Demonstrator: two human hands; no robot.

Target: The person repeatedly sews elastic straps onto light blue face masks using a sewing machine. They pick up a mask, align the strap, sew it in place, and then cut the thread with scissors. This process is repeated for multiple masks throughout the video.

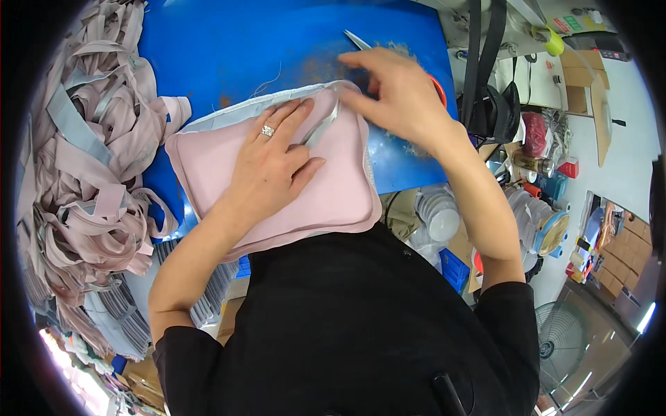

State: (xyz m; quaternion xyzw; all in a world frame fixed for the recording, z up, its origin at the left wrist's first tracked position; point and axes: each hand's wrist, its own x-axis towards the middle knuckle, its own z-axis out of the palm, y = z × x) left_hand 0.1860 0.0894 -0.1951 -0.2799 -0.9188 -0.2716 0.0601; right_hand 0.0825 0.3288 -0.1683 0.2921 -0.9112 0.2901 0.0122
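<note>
A pale pink padded fabric piece [333, 191], with a raised rim and a light grey strip along its far edge, lies at the near side of the blue table. My left hand [270, 163], a ring on one finger, rests flat on it with the fingers spread. From beside its fingers a narrow silvery strip [322, 130] runs toward the far right corner; I cannot tell what it is. My right hand [395, 97] is over that corner, thumb and forefinger apart. Scissors lie partly hidden behind it, showing a pointed blade [356, 39] and an orange-red handle [438, 90].
A large heap of pink and grey fabric strips [104, 159] covers the left side. Loose threads lie on the blue table [208, 41] beyond the piece. Black straps [483, 62] hang at the right, near stacked clear plastic items [440, 215]. A fan [555, 340] stands lower right.
</note>
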